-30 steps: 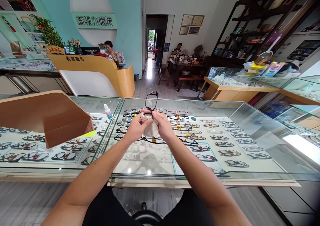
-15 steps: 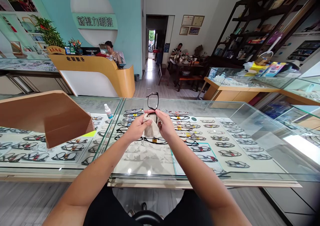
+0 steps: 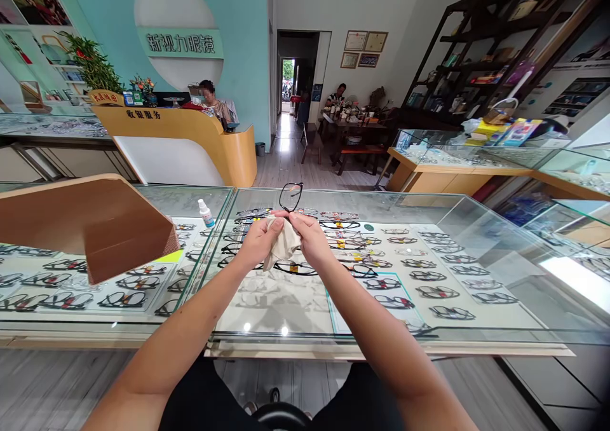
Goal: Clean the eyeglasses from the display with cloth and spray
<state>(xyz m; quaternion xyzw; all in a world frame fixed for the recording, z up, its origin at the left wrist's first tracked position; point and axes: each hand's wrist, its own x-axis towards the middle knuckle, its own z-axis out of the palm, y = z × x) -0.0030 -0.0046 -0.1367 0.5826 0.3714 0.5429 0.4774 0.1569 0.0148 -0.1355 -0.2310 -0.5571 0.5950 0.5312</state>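
Observation:
Both my hands are raised together above a glass display counter (image 3: 476,227). My left hand (image 3: 257,243) is closed on a beige cleaning cloth (image 3: 282,243) that hangs between the hands. My right hand (image 3: 312,239) pinches a pair of black-framed glasses (image 3: 290,197), and one lens sticks up above my fingers. The cloth is wrapped over the lower part of the glasses, which is hidden. Rows of eyeglass frames (image 3: 395,262) lie inside the case below.
A small white spray bottle (image 3: 206,213) stands on the glass to the left. A brown cardboard stand (image 3: 90,224) sits at the far left. A yellow reception desk (image 3: 190,142) with a seated person is behind, another person sits at a dark table (image 3: 355,126).
The glasses have tilted and dropped slightly, and the cloth has shifted from bunched between both hands to hanging down under my left fingers.

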